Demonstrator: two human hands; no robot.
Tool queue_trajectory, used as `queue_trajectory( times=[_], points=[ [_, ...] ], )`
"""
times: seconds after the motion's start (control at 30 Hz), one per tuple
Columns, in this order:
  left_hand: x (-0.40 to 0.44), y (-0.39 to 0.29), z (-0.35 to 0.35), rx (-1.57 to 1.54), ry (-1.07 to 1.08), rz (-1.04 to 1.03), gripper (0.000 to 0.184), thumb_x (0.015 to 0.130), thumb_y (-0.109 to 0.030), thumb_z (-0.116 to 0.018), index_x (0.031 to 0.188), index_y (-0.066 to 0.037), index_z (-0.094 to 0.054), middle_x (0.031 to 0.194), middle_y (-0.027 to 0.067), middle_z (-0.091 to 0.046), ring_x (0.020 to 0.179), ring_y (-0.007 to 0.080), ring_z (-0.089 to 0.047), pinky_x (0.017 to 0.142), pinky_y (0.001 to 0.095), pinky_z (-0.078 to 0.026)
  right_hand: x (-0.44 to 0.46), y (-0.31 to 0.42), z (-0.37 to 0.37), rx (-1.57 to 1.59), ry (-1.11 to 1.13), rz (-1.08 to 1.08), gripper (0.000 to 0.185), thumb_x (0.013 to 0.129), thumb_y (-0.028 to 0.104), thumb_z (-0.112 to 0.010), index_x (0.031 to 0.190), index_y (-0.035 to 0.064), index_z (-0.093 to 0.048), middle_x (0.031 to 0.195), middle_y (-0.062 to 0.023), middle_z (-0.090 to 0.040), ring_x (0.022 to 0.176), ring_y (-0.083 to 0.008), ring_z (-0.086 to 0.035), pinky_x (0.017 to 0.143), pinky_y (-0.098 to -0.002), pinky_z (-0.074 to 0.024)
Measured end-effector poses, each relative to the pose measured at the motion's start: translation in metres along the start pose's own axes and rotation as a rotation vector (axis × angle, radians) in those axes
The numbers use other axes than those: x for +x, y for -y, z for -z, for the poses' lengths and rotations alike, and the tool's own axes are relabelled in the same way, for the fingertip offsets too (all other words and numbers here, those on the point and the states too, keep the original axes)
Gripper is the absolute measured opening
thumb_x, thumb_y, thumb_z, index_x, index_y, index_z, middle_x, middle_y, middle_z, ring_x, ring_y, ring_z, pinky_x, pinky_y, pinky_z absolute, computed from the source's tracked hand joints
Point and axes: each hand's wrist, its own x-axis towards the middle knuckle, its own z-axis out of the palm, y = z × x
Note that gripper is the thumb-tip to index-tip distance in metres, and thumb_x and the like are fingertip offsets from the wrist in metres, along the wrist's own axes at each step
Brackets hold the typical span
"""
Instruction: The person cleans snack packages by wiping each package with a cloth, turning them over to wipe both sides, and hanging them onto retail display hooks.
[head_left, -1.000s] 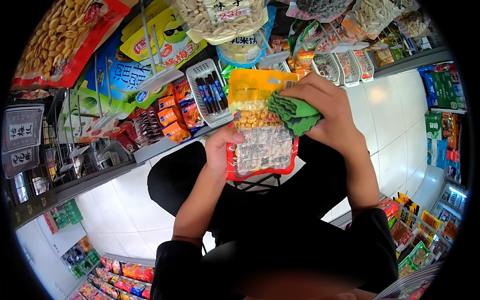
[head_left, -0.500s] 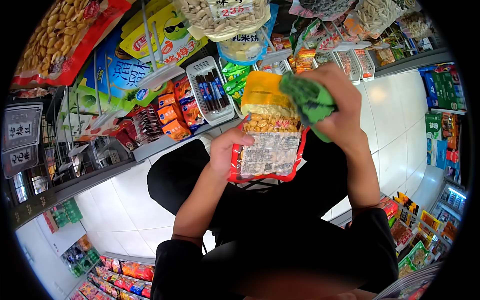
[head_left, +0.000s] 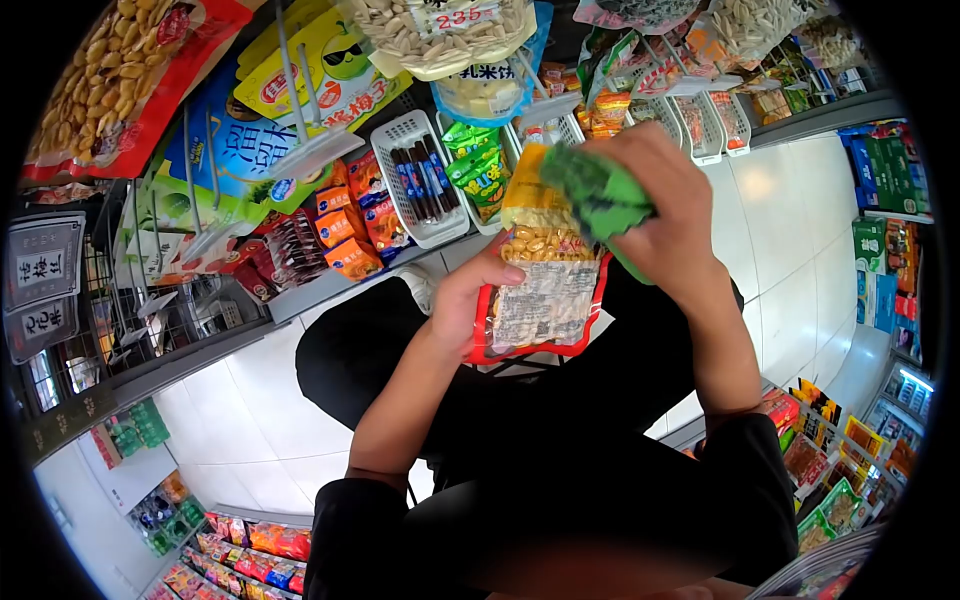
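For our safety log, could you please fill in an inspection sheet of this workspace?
Surface: no table under the work; the snack packet is held above the lap, beside a shelf edge.
Job's things: the packet has a red border and yellow top; the green cloth overlaps its upper right, contact unclear.
Clutter: orange packets and a white basket of dark sticks, closely packed on the shelf.
Hands: left hand grips the packet's left side, thumb in front; right hand holds the cloth.
Cables: nothing seen.
Surroundings: pale tiled floor, a blue bag among hanging snacks, stocked racks beyond.
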Motion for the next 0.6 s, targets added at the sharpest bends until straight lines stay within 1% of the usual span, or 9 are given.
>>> queue_trajectory(
  times=[0.03,0.13,0.2,0.27,0.37,0.4,0.47,0.5,0.6],
  points=[
    [0.001,0.001,-0.001,0.035,-0.015,0.007,0.072,0.082,-0.014,-0.051,0.15,0.006,-0.034,0.14,0.0253,-0.056,0.125,0.0373,-0.061,0.106,0.0478,-0.05,0.001,-0.003,-0.003,0.021,-0.061,-0.018,0.05,0.063,0.012,-0.086,0.111,0.009,-0.071,0.096,-0.0075,-0.064,0.085,-0.0286,-0.067,0.069,-0.0364,-0.0539],
    [0.001,0.005,0.005,0.105,-0.034,0.023,0.068,0.089,-0.021,-0.05,0.15,0.005,-0.037,0.14,0.0245,-0.056,0.125,0.0359,-0.061,0.107,0.0464,-0.049,0.003,0.007,-0.003,0.066,0.087,0.013,0.052,0.063,0.009,-0.085,0.113,0.0083,-0.071,0.097,-0.0085,-0.066,0.086,-0.0294,-0.068,0.07,-0.0363,-0.0543],
    [0.003,0.007,0.014,0.061,0.029,-0.039,0.066,0.096,-0.033,-0.046,0.149,0.004,-0.038,0.141,0.0238,-0.057,0.125,0.0348,-0.061,0.108,0.0454,-0.049,0.003,0.01,-0.005,0.072,0.07,-0.022,0.052,0.062,0.006,-0.083,0.112,0.0087,-0.071,0.097,-0.0082,-0.066,0.086,-0.0295,-0.068,0.07,-0.0361,-0.0548],
    [0.004,0.007,0.016,-0.062,0.073,-0.032,0.069,0.101,-0.045,-0.042,0.149,0.004,-0.04,0.141,0.0232,-0.057,0.124,0.0337,-0.062,0.108,0.0445,-0.048,0.002,0.008,-0.01,0.035,-0.028,-0.04,0.052,0.061,0.005,-0.082,0.112,0.0097,-0.071,0.097,-0.0073,-0.065,0.087,-0.0294,-0.068,0.07,-0.0359,-0.055],
    [0.008,0.008,0.016,-0.3,0.092,0.05,0.076,0.104,-0.058,-0.036,0.148,0.004,-0.043,0.141,0.0219,-0.058,0.123,0.0317,-0.063,0.108,0.0428,-0.049,0.0,0.01,-0.01,0.071,0.113,0.008,0.051,0.062,0.003,-0.081,0.111,0.011,-0.071,0.098,-0.0071,-0.065,0.087,-0.0298,-0.068,0.07,-0.0357,-0.0553],
    [0.01,0.008,0.017,-0.279,0.094,0.044,0.074,0.105,-0.057,-0.036,0.148,0.004,-0.043,0.141,0.0219,-0.058,0.124,0.0314,-0.063,0.108,0.0427,-0.049,0.0,0.01,-0.011,0.07,0.168,0.036,0.051,0.062,0.003,-0.081,0.111,0.0112,-0.071,0.099,-0.0072,-0.065,0.087,-0.0299,-0.068,0.07,-0.0357,-0.0554],
    [0.01,0.008,0.019,-0.24,0.09,0.029,0.07,0.106,-0.053,-0.037,0.148,0.003,-0.043,0.141,0.0218,-0.058,0.124,0.0308,-0.063,0.108,0.0424,-0.049,-0.001,0.014,-0.012,0.057,0.124,-0.031,0.051,0.061,0.004,-0.081,0.11,0.011,-0.07,0.096,-0.0069,-0.064,0.086,-0.0299,-0.067,0.07,-0.0366,-0.0552],
    [0.009,0.006,0.014,-0.21,0.065,-0.012,0.063,0.107,-0.046,-0.038,0.146,0.002,-0.045,0.138,0.0204,-0.06,0.122,0.0301,-0.064,0.107,0.0422,-0.049,-0.002,0.014,-0.01,0.032,0.119,-0.054,0.051,0.061,0.004,-0.081,0.11,0.0111,-0.07,0.096,-0.0067,-0.063,0.086,-0.0299,-0.067,0.07,-0.0368,-0.0551],
    [0.009,0.006,0.005,-0.076,-0.084,-0.085,0.057,0.108,-0.042,-0.039,0.143,0.002,-0.048,0.134,0.0182,-0.063,0.12,0.0286,-0.065,0.106,0.0416,-0.05,-0.004,0.011,-0.008,0.066,0.205,-0.019,0.051,0.06,0.004,-0.08,0.11,0.0109,-0.07,0.096,-0.006,-0.063,0.085,-0.0299,-0.067,0.07,-0.0376,-0.0549]
  ],
)
